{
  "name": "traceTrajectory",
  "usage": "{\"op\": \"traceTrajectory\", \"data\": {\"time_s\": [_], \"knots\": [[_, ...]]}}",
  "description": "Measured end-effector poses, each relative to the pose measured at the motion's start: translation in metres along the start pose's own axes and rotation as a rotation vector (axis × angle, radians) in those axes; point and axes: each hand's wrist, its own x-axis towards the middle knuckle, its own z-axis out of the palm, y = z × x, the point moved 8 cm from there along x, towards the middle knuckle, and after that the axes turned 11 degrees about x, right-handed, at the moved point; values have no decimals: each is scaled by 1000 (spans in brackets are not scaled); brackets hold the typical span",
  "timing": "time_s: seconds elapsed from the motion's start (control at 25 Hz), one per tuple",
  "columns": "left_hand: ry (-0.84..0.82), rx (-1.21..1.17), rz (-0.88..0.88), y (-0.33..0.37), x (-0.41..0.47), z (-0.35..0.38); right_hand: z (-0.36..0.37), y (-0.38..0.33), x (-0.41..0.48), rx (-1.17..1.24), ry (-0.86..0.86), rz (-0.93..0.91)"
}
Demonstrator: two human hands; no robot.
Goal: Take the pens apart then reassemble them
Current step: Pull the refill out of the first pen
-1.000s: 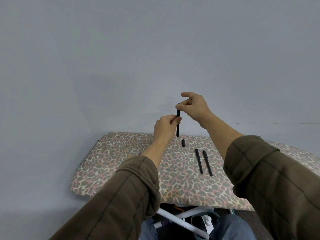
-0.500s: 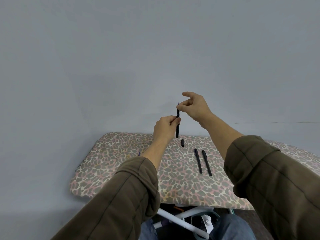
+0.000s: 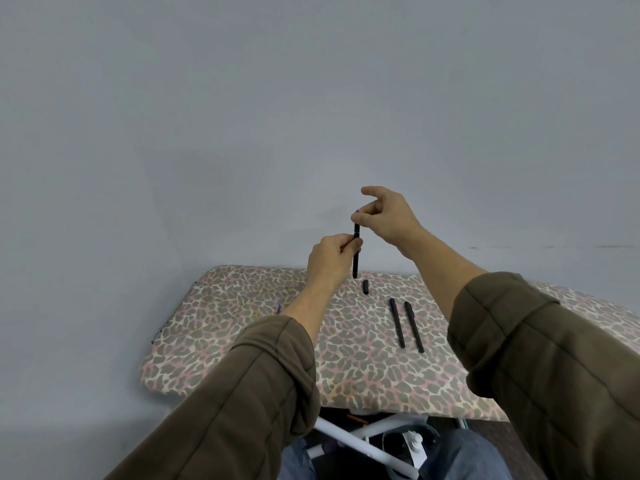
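I hold a black pen (image 3: pixel 355 262) upright in the air above the board. My left hand (image 3: pixel 330 259) grips its barrel around the middle. My right hand (image 3: pixel 388 216) pinches the pen's upper end, where a small blue tip shows. Below the pen a short black pen cap (image 3: pixel 365 287) lies on the leopard-print ironing board (image 3: pixel 242 341). Two more black pens (image 3: pixel 397 322) (image 3: pixel 414 326) lie side by side on the board, to the right of the cap.
A small blue piece (image 3: pixel 278 309) lies on the board just left of my left forearm. The board's white legs (image 3: pixel 353 445) show under its near edge, above my knees. A plain grey wall stands behind the board.
Both hands stay on the upright pen and have barely moved. The pens and cap on the board lie where they were.
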Motion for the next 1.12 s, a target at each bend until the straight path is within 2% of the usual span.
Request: {"op": "traceTrajectory", "data": {"time_s": [0.24,0.52,0.76,1.12], "knots": [[-8,5,4,-1,-2,0,-1,2,0,17,-45,28],[-30,-14,-3,3,-3,2,-5,1,-1,-38,5,-13],[-39,-4,-6,3,-4,4,-5,4,0,-24,-45,14],[-37,-9,-5,4,-7,3,-4,4,-1,-60,-16,4]]}}
